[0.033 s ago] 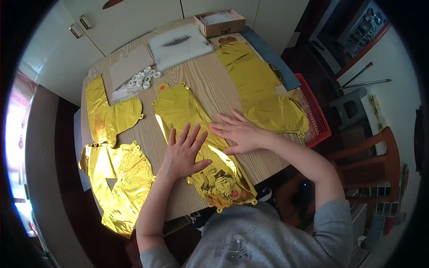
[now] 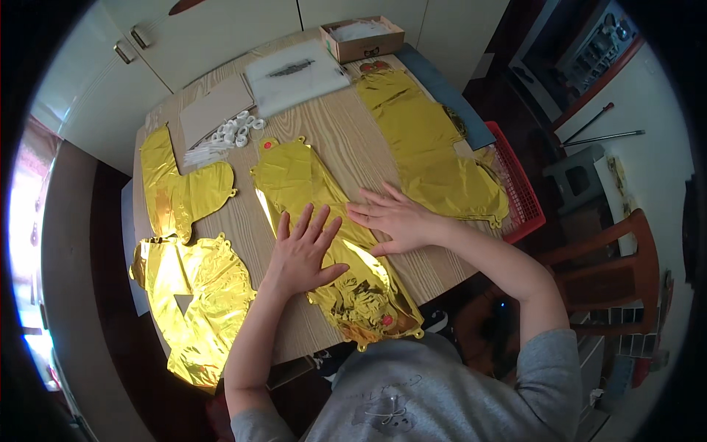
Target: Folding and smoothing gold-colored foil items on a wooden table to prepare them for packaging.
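A flat, uninflated gold foil balloon (image 2: 294,173) lies lengthwise down the middle of the table, with small tabs at its edges. Its near end is crumpled and bears a red round spot. My left hand (image 2: 303,254) rests on its left side, palm down with fingers spread. Opposite it, my right hand (image 2: 394,219) lies flat across the right edge, fingers stretched out toward the left. Neither hand grips anything. Another gold foil balloon (image 2: 420,147) is spread out on the right. Over on the left lie more gold foil shapes (image 2: 199,283), one reaching past the table edge.
White ribbon rolls (image 2: 237,131) and thin white sticks (image 2: 206,152) lie at the back left, beside a beige sheet (image 2: 217,110). Farther back are a translucent white package (image 2: 294,77) and an open cardboard box (image 2: 362,40). A red basket (image 2: 526,214) and wooden chair (image 2: 611,272) stand right.
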Tool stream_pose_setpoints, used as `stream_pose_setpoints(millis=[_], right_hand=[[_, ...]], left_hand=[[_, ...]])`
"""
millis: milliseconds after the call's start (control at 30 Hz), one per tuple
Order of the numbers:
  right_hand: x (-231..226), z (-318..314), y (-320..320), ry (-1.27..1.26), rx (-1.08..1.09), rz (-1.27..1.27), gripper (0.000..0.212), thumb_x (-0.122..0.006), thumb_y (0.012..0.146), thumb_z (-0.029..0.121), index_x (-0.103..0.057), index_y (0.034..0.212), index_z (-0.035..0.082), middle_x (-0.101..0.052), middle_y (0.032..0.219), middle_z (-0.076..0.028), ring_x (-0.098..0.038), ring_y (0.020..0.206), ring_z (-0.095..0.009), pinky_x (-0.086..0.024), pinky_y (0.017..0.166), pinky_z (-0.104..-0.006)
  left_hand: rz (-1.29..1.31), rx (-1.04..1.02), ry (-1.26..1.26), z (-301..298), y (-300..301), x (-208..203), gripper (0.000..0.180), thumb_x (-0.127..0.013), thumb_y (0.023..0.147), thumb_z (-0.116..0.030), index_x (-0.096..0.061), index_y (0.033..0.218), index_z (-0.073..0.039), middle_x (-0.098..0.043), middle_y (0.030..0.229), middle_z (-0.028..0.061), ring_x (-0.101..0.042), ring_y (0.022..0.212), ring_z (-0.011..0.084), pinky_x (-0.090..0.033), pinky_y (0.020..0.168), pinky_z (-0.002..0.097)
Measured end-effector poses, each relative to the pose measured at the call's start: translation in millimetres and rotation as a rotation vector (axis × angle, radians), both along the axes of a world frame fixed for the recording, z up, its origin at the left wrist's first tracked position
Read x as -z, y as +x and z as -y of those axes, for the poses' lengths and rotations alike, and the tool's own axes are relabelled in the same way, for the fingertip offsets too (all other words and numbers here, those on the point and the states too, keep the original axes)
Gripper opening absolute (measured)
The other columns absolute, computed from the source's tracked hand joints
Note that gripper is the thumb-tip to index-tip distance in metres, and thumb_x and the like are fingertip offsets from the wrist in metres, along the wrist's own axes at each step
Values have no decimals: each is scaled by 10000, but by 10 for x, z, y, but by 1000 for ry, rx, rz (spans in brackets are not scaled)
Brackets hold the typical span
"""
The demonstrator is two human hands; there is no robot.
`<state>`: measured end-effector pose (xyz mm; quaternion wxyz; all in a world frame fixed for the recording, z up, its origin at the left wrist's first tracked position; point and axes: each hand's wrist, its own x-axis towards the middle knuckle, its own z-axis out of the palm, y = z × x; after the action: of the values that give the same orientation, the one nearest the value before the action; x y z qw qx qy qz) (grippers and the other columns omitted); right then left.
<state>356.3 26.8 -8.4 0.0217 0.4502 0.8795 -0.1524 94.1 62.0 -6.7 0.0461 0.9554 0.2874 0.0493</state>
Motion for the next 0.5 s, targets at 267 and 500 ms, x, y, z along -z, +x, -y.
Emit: stream_pose_setpoints(millis=[267, 500], right_hand=[[-39, 119, 88, 8, -32, 13, 775, -540, 874, 567, -292, 1500, 184, -232, 1573, -9, -121, 1468, -291, -70, 1158, -587], [-12, 499, 150, 123, -13, 11, 554, -460, 957, 461, -401, 1451, 219, -313, 1537, 61, -199, 1450, -249, -115, 1146, -605]], left_hand=[[1, -2, -1, -1, 6, 0, 836, -536, 800, -667, -375, 1456, -176, -353, 1502, 124, -304, 1393, 357, -173, 1099, 631], [-12, 7, -30, 5, 12, -30, 852, -543, 802, -649, -370, 1453, -128, -331, 1510, 149, -276, 1400, 387, -152, 1117, 611]])
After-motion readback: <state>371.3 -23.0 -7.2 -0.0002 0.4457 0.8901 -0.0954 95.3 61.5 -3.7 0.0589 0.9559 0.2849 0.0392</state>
